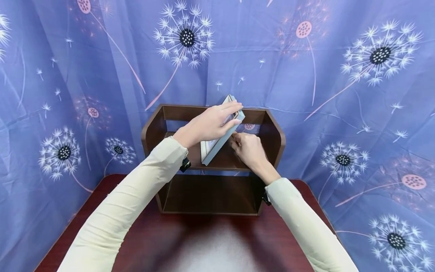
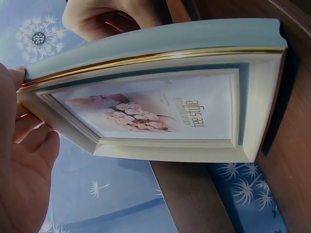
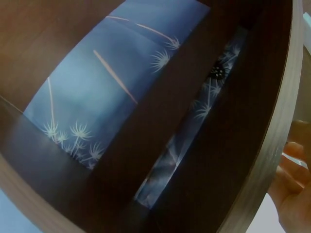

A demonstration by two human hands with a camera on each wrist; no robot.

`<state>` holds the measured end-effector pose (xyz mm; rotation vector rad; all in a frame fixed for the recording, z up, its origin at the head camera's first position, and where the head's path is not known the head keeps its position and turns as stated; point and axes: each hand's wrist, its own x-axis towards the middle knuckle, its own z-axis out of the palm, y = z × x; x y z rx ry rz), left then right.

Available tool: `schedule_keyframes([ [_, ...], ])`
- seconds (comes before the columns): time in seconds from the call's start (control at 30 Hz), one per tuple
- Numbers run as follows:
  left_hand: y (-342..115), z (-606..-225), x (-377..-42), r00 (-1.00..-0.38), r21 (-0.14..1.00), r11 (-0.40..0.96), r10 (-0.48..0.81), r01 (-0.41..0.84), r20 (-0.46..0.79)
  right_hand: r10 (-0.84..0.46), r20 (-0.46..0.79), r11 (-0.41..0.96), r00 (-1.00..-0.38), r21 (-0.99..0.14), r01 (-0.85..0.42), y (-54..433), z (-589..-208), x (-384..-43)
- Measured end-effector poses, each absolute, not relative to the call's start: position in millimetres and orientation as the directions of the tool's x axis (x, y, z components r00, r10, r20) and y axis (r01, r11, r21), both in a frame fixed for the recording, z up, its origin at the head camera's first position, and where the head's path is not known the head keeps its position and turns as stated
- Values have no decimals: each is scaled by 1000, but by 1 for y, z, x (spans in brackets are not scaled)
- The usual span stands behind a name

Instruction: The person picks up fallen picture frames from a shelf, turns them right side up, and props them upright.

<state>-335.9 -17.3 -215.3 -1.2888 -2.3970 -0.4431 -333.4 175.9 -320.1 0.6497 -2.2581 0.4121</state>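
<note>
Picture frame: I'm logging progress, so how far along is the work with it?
Done: the picture frame is at the upper shelf, its lower edge apparently resting there. In hand: the left hand holds its upper end; the right hand is behind it, its grip unclear. Left, probably: steadying and releasing it, since it isn't standing free yet.

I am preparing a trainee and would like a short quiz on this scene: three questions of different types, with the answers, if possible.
1. Which hand grips the upper end of the picture frame?

2. True or false: the picture frame is in the lower level of the brown shelf.

3. Fill in the blank: the picture inside the frame shows pale pink ____.

Key:
1. The left hand.
2. False; it is above the upper board.
3. Flowers.
</note>
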Motion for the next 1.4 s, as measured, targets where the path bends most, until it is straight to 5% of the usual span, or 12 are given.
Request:
schedule_keyframes([
  [0.63, -14, -224, -337, -513, 92, 544, 704, 834, 491, -267, 703, 821, -660, -192, -537, 175, -323, -332],
  [0.97, -46, -229, -360, -628, 265, 598, 549, 756, 552, -152, 688, 702, -710, -430, -568, 179, -294, -305],
  [1.4, -84, -264, -401, -897, 597, 673, 381, 436, 226, -143, 517, 710, -844, -540, -451, 176, -250, -272],
])
